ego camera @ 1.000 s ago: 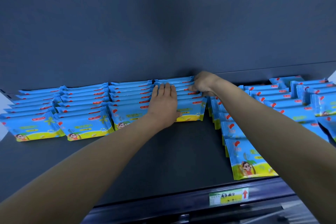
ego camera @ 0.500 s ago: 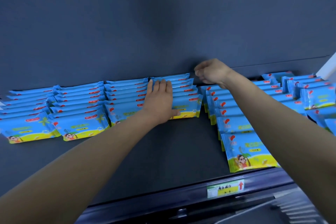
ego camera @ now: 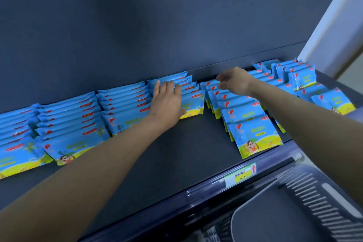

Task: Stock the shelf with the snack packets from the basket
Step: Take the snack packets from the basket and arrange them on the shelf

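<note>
Blue and yellow snack packets lie in overlapping rows on the dark shelf point(ego camera: 176, 163). My left hand point(ego camera: 167, 102) rests flat, fingers straight, on the fourth row from the left point(ego camera: 191, 95). My right hand point(ego camera: 233, 82) hovers with loosely curled fingers over the back of the neighbouring row point(ego camera: 249, 124); it is blurred and I see nothing in it. Further rows fill the shelf to the left point(ego camera: 68, 124) and the far right point(ego camera: 304, 80). The grey slatted basket point(ego camera: 314, 202) sits below the shelf at the bottom right; I see no packets in the part that shows.
The shelf's dark back panel point(ego camera: 157, 25) rises right behind the packets. A green and yellow price label point(ego camera: 239, 176) is on the shelf's front rail. A white wall point(ego camera: 334, 25) stands at the right end. Bare shelf lies in front of the middle rows.
My right hand left the back of the row under my left hand, lifted, and moved right over the neighbouring row. My left hand stayed flat on its row. The view swung, showing the basket.
</note>
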Demonstrator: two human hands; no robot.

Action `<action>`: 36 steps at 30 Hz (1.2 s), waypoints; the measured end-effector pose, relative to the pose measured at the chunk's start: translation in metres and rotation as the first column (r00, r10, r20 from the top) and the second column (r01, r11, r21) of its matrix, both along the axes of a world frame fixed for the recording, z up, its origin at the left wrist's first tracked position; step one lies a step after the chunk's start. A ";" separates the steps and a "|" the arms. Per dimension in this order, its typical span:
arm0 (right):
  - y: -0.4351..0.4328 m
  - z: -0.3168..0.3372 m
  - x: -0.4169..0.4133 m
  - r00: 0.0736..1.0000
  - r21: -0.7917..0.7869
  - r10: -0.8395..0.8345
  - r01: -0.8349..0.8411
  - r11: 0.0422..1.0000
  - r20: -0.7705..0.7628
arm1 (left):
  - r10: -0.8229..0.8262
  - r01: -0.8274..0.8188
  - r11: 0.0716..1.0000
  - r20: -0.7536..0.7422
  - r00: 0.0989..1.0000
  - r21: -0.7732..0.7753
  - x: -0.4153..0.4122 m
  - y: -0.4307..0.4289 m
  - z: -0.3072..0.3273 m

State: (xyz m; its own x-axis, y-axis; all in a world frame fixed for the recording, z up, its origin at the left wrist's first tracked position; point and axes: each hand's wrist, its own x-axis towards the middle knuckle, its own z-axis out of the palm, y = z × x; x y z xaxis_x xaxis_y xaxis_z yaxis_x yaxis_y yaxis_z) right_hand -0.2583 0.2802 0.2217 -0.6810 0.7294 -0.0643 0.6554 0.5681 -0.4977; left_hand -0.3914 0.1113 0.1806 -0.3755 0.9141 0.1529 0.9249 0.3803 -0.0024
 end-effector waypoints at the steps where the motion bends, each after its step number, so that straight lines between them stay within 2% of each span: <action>1: 0.003 0.000 0.004 1.000 0.010 -0.012 0.012 1.000 0.008 | -0.010 0.010 1.000 0.001 1.000 0.018 0.003 0.000 0.000; 6: 0.017 0.000 0.014 0.995 0.065 -0.001 -0.006 0.998 0.099 | -0.204 0.198 0.973 0.039 0.978 0.123 0.038 0.002 -0.004; 9: 0.023 -0.003 0.020 0.988 0.093 0.035 -0.049 0.994 0.150 | -0.347 0.323 0.936 0.199 0.917 0.140 0.069 0.019 -0.006; 11: 0.032 -0.003 0.027 0.984 0.101 0.056 -0.074 0.992 0.169 | -0.360 0.339 0.933 0.287 0.888 0.123 0.084 0.038 -0.005; 14: 0.049 -0.002 0.041 0.975 0.110 0.110 -0.133 0.985 0.194 | -0.301 0.313 0.949 0.366 0.881 0.029 0.102 0.062 -0.010; 18: 0.074 -0.002 0.054 0.945 0.052 0.226 -0.245 0.968 0.237 | -0.156 0.199 0.970 0.274 0.949 -0.138 0.122 0.080 -0.018; 21: 0.089 -0.008 0.058 0.914 0.016 0.320 -0.334 0.942 0.251 | -0.056 0.126 0.972 0.323 0.945 -0.200 0.126 0.085 -0.013; 24: 0.097 -0.014 0.052 0.885 -0.022 0.399 -0.406 0.914 0.242 | 0.014 0.065 0.979 0.377 0.926 -0.196 0.125 0.088 -0.009; 28: 0.101 -0.020 0.023 0.853 -0.027 0.450 -0.460 0.888 0.263 | 0.081 -0.016 0.983 0.350 0.933 -0.184 0.125 0.094 -0.005; 31: 0.101 -0.022 0.004 0.821 0.019 0.447 -0.484 0.875 0.357 | 0.084 -0.022 0.982 0.329 0.941 -0.186 0.120 0.099 -0.003; 36: 0.109 -0.024 -0.019 0.764 0.012 0.394 -0.464 0.886 0.511 | 0.042 0.014 0.983 0.303 0.952 -0.183 0.111 0.108 -0.001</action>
